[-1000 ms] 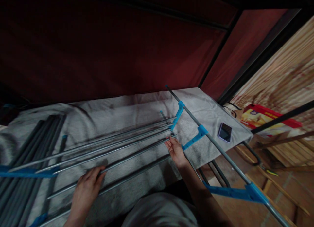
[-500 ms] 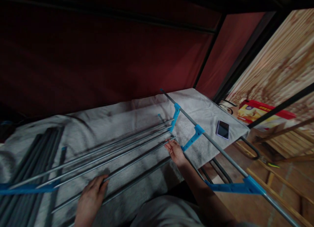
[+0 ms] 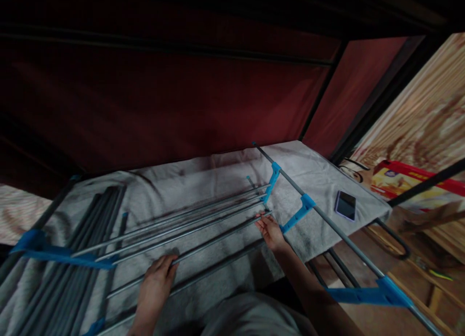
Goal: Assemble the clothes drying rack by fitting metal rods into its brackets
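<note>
A thin grey metal tube (image 3: pixel 220 237) lies slanting across both hands. My left hand (image 3: pixel 156 280) is closed around its nearer left part, and my right hand (image 3: pixel 269 231) pinches it close to its right end. That end is beside a blue plastic bracket (image 3: pixel 298 216) but apart from it. Several more tubes (image 3: pixel 203 215) run between a farther blue bracket (image 3: pixel 271 183) and a left blue bracket (image 3: pixel 69 256). A long side pole (image 3: pixel 339 234) carries the right-hand brackets. Another tube (image 3: pixel 221 264) lies nearer my body.
A bundle of grey tubes (image 3: pixel 78 263) is on the left of the cloth-covered surface (image 3: pixel 225 166). A phone (image 3: pixel 346 205) rests at the right. Behind stands a dark red panel (image 3: pixel 181 108). A red and yellow box (image 3: pixel 414 178) and wooden furniture (image 3: pixel 436 219) stand beyond the right edge.
My view has turned slightly left, so everything sits farther right and more of the left bracket and pole shows. Both hands keep their hold on the same tube.
</note>
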`<action>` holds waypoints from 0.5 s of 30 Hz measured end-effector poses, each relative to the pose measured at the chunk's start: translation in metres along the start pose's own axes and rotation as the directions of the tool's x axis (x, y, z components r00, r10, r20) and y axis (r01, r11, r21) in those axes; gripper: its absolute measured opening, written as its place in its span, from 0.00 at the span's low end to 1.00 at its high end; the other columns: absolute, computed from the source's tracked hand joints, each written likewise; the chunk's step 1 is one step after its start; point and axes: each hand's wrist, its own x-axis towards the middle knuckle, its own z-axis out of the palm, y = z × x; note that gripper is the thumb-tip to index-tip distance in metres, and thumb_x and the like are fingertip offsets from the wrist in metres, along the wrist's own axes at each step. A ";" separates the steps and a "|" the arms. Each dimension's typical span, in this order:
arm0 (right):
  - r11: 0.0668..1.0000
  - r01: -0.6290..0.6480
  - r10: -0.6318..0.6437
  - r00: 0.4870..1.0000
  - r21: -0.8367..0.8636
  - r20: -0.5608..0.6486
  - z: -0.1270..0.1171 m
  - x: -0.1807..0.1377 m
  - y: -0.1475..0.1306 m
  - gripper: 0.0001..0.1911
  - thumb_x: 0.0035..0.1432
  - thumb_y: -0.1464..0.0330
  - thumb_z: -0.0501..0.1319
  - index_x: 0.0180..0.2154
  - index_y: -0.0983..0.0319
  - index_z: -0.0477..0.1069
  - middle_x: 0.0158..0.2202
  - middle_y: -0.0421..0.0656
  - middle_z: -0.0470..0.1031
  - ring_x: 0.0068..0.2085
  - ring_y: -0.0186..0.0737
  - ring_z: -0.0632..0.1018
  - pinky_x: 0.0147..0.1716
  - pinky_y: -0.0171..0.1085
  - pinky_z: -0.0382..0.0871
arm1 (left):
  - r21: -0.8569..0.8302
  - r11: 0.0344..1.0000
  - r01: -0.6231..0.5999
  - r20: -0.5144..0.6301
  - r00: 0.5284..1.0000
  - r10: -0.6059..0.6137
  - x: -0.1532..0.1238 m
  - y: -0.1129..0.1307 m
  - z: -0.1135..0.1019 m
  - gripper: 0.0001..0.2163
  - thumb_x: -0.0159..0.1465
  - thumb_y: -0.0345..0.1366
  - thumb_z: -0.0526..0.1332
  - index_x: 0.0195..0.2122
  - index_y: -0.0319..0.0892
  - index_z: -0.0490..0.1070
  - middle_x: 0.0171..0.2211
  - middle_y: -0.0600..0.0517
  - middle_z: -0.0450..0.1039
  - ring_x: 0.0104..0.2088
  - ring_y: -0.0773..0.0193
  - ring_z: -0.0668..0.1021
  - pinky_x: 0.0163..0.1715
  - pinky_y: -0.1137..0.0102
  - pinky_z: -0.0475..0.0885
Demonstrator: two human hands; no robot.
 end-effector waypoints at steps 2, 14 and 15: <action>1.000 -0.002 0.002 1.000 0.001 -0.001 -0.001 0.000 -0.001 0.14 0.45 0.73 0.74 0.26 0.59 0.68 0.31 0.37 0.81 0.31 0.34 0.81 0.35 0.34 0.78 | 0.037 0.999 0.012 0.012 1.000 -0.013 -0.001 0.004 -0.001 0.16 0.66 0.43 0.52 0.42 0.45 0.77 0.43 0.47 0.81 0.44 0.51 0.81 0.48 0.57 0.75; 0.999 -0.035 0.036 0.999 0.032 -0.033 -0.007 0.002 -0.004 0.14 0.47 0.75 0.72 0.24 0.59 0.68 0.30 0.37 0.81 0.30 0.32 0.80 0.37 0.34 0.79 | 0.184 0.974 0.133 -0.014 0.991 -0.132 -0.008 0.014 -0.005 0.17 0.69 0.35 0.48 0.48 0.41 0.75 0.47 0.45 0.78 0.50 0.52 0.76 0.53 0.58 0.66; 0.999 -0.033 0.034 0.999 0.034 -0.032 -0.007 0.002 -0.004 0.13 0.47 0.75 0.72 0.25 0.59 0.68 0.30 0.37 0.81 0.30 0.32 0.80 0.37 0.34 0.79 | 0.193 0.970 0.145 -0.021 0.989 -0.144 -0.008 0.016 -0.006 0.17 0.69 0.35 0.48 0.48 0.41 0.75 0.48 0.44 0.78 0.51 0.52 0.76 0.54 0.57 0.65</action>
